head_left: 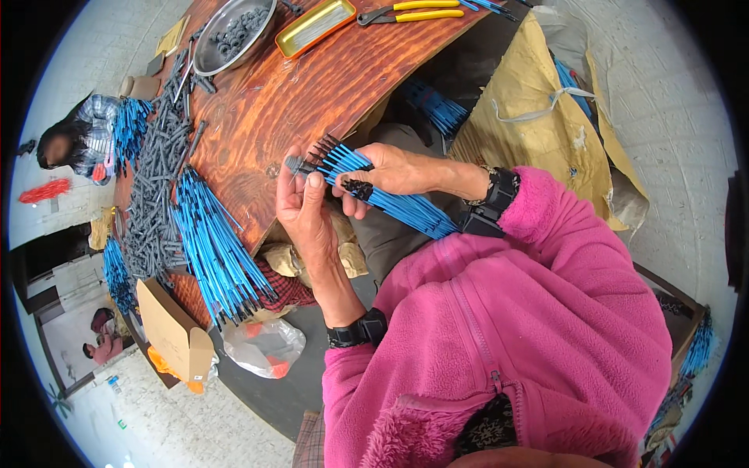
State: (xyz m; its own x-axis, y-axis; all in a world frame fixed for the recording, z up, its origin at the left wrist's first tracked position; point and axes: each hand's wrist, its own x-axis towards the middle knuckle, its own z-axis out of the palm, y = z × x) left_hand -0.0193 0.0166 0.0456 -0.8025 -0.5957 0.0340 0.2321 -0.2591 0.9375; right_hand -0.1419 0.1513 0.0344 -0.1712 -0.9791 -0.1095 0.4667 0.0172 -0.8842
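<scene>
My right hand [394, 170] is wrapped round a bundle of thin blue rods [413, 212] with black tips, held in front of my pink fleece. The bundle slants, its black ends fanning out towards my left hand [303, 204]. Thumb and fingers of that hand pinch a small dark grey piece [296, 164], right beside the black tips of the rods. Whether the piece is on a rod end, I cannot tell. Each wrist carries a black strapped device.
A heap of grey pieces [152, 195] and a pile of blue rods [214, 246] cover the table's left. Along its far side are a metal bowl [204, 58], an orange-rimmed tray [290, 48] and yellow-handled pliers [421, 9]. A yellow sack [499, 117] stands right; another person [90, 132] sits far left.
</scene>
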